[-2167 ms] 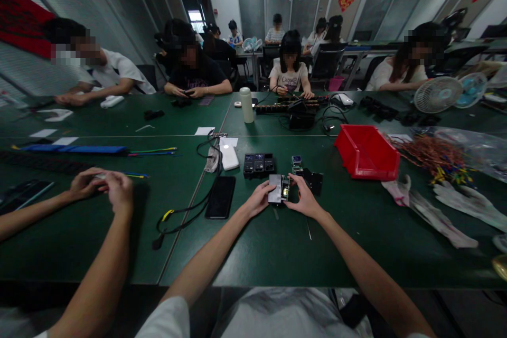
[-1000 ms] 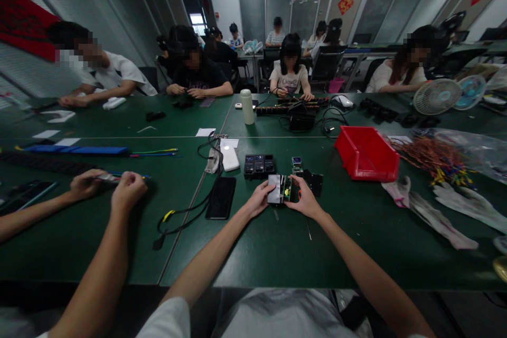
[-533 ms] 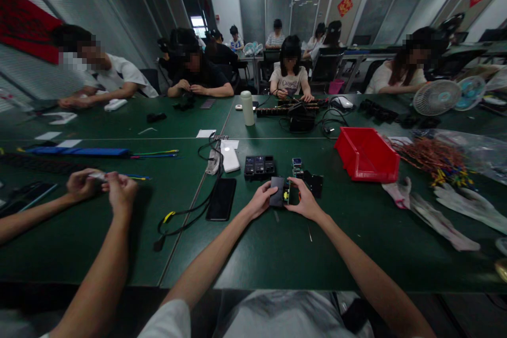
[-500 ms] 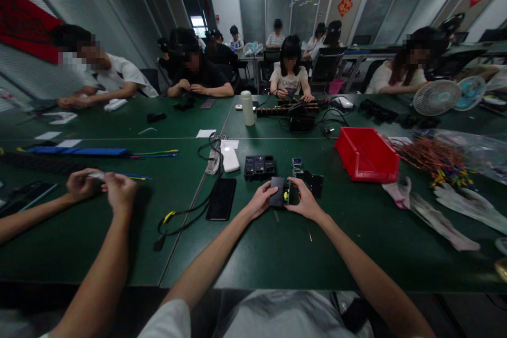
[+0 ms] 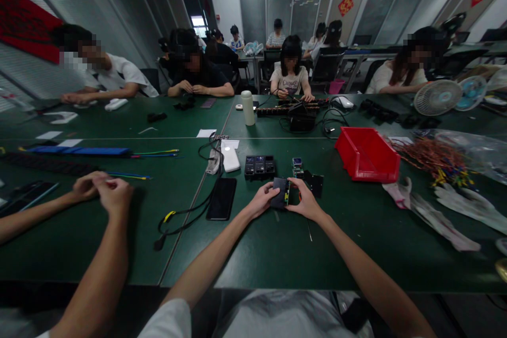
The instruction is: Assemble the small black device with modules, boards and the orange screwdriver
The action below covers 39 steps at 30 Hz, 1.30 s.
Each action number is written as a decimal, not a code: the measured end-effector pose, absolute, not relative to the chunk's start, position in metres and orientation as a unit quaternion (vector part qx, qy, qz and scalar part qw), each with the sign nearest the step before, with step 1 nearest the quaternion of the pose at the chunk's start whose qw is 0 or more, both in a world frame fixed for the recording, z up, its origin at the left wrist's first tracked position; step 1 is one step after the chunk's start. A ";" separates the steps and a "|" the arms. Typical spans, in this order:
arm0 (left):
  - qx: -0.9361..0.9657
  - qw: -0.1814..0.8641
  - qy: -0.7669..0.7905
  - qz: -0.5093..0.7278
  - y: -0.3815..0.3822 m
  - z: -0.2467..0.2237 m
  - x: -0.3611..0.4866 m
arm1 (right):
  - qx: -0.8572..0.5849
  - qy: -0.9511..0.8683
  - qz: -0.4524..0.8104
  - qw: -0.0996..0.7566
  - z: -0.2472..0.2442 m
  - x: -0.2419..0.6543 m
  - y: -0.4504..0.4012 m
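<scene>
my left hand (image 5: 261, 199) was closed around the left side of the dark case (image 5: 279, 194), thumb flat on its face; the fingers beneath could not be seen. my right hand (image 5: 304, 198) was curved in a wide c, fingertips and thumb pinching the far and near ends of the board (image 5: 287, 197). case and board were held together above the counter (image 5: 257, 259), short of the tray (image 5: 259, 167). only a strip of board showed at the case's right edge; how deep it sat inside could not be told.

finding: the step in hand was, in my judgement, handling the board at the mouth of the case. the next move called for keeping both parts square, with light pressure on the board's ends.

also noted: the module (image 5: 297, 165) and the plate (image 5: 316, 185) lay just beyond my right hand.
</scene>
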<state>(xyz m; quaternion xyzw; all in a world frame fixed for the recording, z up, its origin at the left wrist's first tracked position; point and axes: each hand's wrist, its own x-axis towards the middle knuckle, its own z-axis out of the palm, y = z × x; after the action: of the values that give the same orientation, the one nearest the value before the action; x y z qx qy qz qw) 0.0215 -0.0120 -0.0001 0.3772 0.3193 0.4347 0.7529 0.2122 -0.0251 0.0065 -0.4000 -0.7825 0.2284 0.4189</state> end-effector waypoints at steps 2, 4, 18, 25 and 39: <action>0.378 0.753 0.319 0.434 -0.012 0.001 0.021 | -0.401 -0.781 0.229 0.421 0.006 0.212 -0.025; 0.379 0.755 0.315 0.432 -0.012 0.002 0.021 | -0.404 -0.778 0.230 0.422 0.006 0.212 -0.025; 0.371 0.779 0.298 0.409 -0.014 0.008 0.018 | -0.406 -0.765 0.252 0.432 0.002 0.212 -0.023; 0.346 0.783 0.312 0.411 -0.013 0.011 0.018 | -0.404 -0.770 0.245 0.429 0.004 0.213 -0.022; 0.373 0.782 0.296 0.402 -0.013 0.007 0.016 | -0.404 -0.766 0.229 0.443 0.003 0.213 -0.022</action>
<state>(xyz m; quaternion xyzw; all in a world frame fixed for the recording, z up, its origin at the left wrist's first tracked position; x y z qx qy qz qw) 0.0164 -0.0133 0.0070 0.3730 0.2956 0.4015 0.7825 0.2126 -0.0225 0.0025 -0.4044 -0.7665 0.2294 0.4431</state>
